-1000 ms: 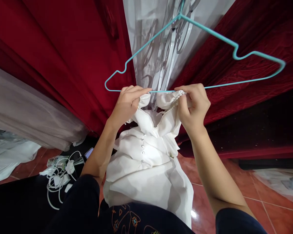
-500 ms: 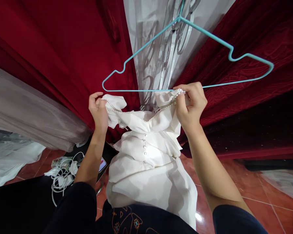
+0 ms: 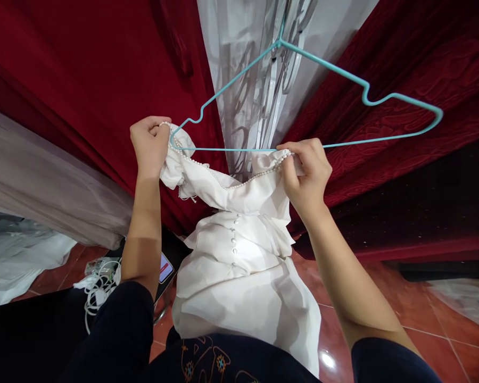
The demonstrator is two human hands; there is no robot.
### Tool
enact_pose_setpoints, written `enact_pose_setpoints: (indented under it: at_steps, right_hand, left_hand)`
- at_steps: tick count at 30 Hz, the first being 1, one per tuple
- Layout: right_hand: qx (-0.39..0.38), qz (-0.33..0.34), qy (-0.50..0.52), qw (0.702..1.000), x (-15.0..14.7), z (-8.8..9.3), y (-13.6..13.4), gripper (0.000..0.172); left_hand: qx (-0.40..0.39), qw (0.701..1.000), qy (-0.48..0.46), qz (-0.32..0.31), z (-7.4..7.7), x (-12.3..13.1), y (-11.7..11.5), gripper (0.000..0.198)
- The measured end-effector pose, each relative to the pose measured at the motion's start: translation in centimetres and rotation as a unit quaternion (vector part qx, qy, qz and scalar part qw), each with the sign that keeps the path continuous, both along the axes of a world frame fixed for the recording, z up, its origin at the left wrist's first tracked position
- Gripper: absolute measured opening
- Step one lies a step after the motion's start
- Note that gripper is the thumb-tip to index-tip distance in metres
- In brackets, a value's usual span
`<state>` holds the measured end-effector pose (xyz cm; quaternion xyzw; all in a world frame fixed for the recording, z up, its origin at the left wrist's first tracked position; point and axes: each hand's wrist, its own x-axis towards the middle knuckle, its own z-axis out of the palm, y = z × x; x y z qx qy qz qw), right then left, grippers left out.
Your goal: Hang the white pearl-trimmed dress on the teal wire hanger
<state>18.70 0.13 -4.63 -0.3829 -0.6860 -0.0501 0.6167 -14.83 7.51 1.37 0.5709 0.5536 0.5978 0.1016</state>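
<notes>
A white dress point(image 3: 239, 292) with a beaded neckline and a row of small buttons hangs down in front of me. My left hand point(image 3: 149, 143) pinches the beaded edge of its left shoulder, beside the left end of a light blue hanger point(image 3: 323, 62). That end of the hanger now lies at the shoulder opening; whether it is inside the strap I cannot fully tell. My right hand point(image 3: 307, 173) is closed on the beaded edge at the other shoulder, just under the hanger's bottom bar and touching or nearly touching it.
Red curtains point(image 3: 104, 69) hang on both sides, with a white ornate metal frame point(image 3: 277, 80) between them. At the lower left, white cables point(image 3: 99, 290) and a lit phone point(image 3: 166, 267) lie on a black surface. Red tiles point(image 3: 431, 314) cover the floor.
My left hand has lifted the left shoulder of the dress up and leftward to the hanger's end. The hanger has shifted slightly left. My right hand has moved only a little.
</notes>
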Motion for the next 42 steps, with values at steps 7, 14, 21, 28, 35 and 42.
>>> enact_pose_setpoints:
  at_steps: [7, 14, 21, 28, 35, 42]
  right_hand:
    - [-0.041, 0.005, -0.003, 0.999, 0.0, 0.3, -0.3, 0.026]
    - [-0.048, 0.0, 0.003, 0.999, 0.0, 0.4, -0.5, 0.027]
    - [-0.045, -0.003, 0.007, 0.999, -0.1, 0.4, -0.7, 0.027]
    - [-0.041, 0.008, 0.019, 0.999, -0.5, 0.1, -0.2, 0.029]
    - [-0.049, -0.011, 0.0, 0.999, -0.3, 0.3, -0.9, 0.029]
    - [-0.052, -0.012, 0.015, 0.998, -0.3, 0.1, -0.4, 0.033]
  left_hand:
    - [0.078, 0.994, 0.05, 0.056, 2.2, 1.7, -1.6, 0.027]
    - [0.08, 0.992, 0.088, 0.04, 4.5, 2.2, -3.7, 0.038]
    - [0.02, 0.997, 0.077, -0.014, 2.9, 0.7, -4.9, 0.029]
    - [0.059, 0.993, 0.107, -0.006, 4.6, 2.9, -2.8, 0.029]
    - [0.036, 0.988, 0.146, -0.03, 4.9, 5.8, 0.0, 0.023]
    - [0.057, 0.971, 0.156, -0.171, 4.2, 6.0, -1.6, 0.032]
